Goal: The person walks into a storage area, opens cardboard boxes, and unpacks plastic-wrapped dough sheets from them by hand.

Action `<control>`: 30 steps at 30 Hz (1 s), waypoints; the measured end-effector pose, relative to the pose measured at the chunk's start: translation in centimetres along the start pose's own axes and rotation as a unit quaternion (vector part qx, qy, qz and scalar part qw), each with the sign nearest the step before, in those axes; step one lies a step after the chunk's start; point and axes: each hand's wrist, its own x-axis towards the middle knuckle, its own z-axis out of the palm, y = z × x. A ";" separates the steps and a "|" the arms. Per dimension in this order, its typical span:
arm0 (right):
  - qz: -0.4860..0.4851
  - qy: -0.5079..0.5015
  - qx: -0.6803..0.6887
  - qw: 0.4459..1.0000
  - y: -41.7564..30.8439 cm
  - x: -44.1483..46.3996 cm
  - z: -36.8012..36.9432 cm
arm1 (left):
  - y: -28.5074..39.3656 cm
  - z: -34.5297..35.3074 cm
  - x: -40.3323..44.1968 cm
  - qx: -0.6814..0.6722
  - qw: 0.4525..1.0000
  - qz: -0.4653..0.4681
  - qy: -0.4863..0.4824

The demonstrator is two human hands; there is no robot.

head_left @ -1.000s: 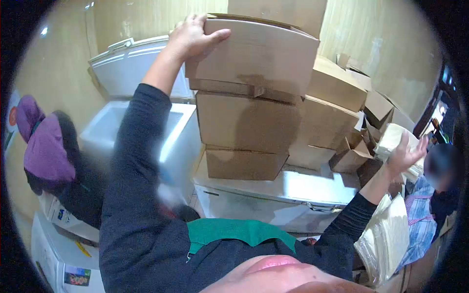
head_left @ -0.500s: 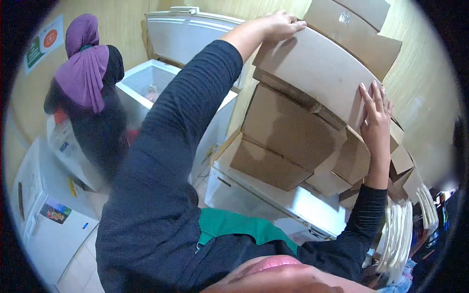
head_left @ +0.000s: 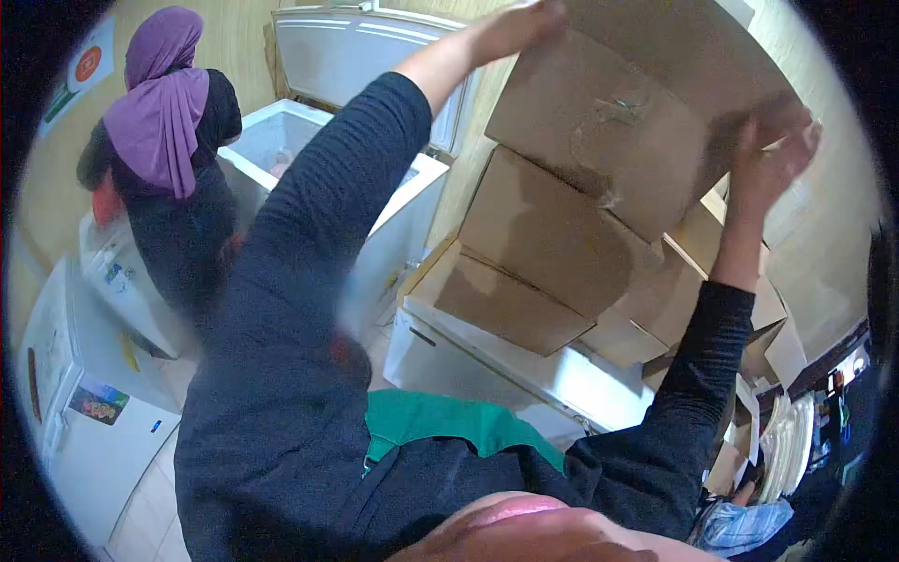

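A large brown cardboard box [head_left: 599, 122], with strips of tape on its face, is raised and tilted at the top of the stack. My left hand [head_left: 523, 28] is at its upper left edge, the fingertips blurred against the cardboard. At the box's right edge is my right hand [head_left: 775, 155], also smeared by motion, its fingers bent around the edge. Directly below stands another cardboard box [head_left: 552, 234], its lower part folded outward. The far side of the raised box is hidden.
The boxes rest on a white chest freezer [head_left: 487, 365]. A person in a purple headscarf [head_left: 159, 122] stands at the left by an open chest freezer [head_left: 281, 117]. A white fridge [head_left: 103, 403] stands lower left. A stack of pale sheets [head_left: 785, 445] is at the lower right.
The upper cardboard box has gone up and tilted, so its taped face shows. Both hands have risen with it, the right one also outward to the right.
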 end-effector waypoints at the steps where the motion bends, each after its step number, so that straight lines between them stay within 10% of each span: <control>1: -0.104 0.066 -0.033 0.992 -0.8 -0.5 0.7 | 0.8 1.0 -0.6 0.001 1.000 -0.002 0.003; 5: -0.104 -0.223 -0.198 0.949 -1.9 -6.1 6.0 | 0.0 3.1 -1.6 0.415 0.884 0.047 0.209; 7: -0.027 -0.357 -0.162 0.920 -2.2 -5.8 6.3 | 3.8 3.8 -2.5 0.430 0.885 -0.141 0.115; 9: 0.055 -0.397 -0.073 0.913 -2.7 -4.7 5.8 | 0.5 3.4 -2.1 0.535 0.834 0.003 0.132; 12: 0.130 -0.485 -0.092 0.860 -4.2 -2.7 4.6 | 3.6 5.5 -2.9 0.565 0.808 -0.117 0.116; 17: 0.102 -0.382 -0.124 0.910 -3.5 -4.9 6.2 | 3.7 6.7 -2.6 0.669 0.737 -0.054 0.078; 25: 0.106 -0.381 -0.096 0.913 -4.0 -4.3 3.6 | 2.8 8.4 -1.7 0.636 0.765 0.026 0.093; 27: 0.140 -0.188 0.172 0.957 -3.9 -4.4 2.3 | 2.6 8.3 -1.9 0.633 0.769 0.029 0.087; 30: 0.115 -0.016 0.092 0.989 -1.8 -4.9 0.3 | 2.5 8.4 -1.9 0.639 0.762 0.034 0.101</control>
